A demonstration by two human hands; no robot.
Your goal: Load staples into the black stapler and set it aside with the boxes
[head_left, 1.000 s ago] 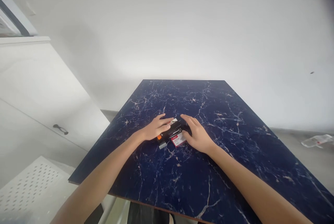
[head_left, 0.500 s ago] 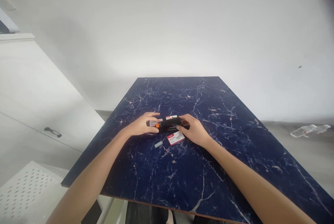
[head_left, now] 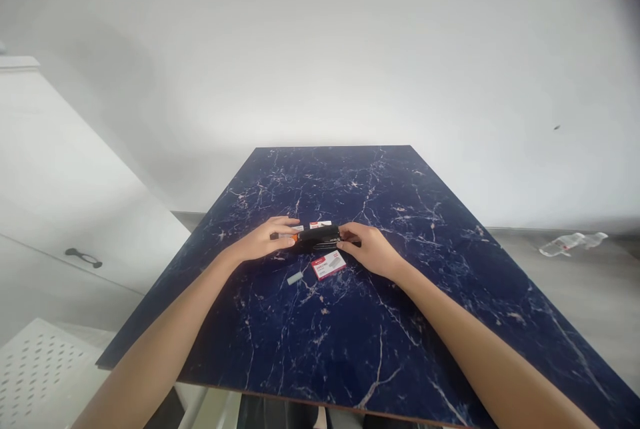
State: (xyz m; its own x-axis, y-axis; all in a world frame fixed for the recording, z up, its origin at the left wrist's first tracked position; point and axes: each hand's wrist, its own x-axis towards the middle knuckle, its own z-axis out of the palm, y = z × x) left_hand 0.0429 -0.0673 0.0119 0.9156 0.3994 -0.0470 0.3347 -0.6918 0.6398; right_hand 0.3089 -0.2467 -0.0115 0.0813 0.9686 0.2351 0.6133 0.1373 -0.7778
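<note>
Holding a black tool [head_left: 319, 234] by both ends

At far left, a white cabinet [head_left: 75, 169] is standing by the wall [head_left: 325, 49], its dark handle [head_left: 83, 258] showing on the front. Below it, a white perforated panel [head_left: 40, 362] is filling the lower corner. Next comes the left hand [head_left: 257, 242], which is holding the tool's orange end, thumb and fingers bent close around it. Nearer the person, a pale block [head_left: 295, 278] is lying on the dark blue table [head_left: 310, 329]. In the middle, the tool is stretching crosswise between the hands (whether it is touching the tabletop, I cannot tell). Behind it, a rear box [head_left: 320, 224] is peeking out, partly hidden; in front, a red-and-white box [head_left: 329, 265] is lying flat and slightly askew, near the block. The right hand [head_left: 374, 249] is pinching the tool's other end, its grip narrow between thumb and fingers. At far right, well apart from everything, a clear plastic bottle [head_left: 573, 243] is lying beyond the table's edge.
</note>
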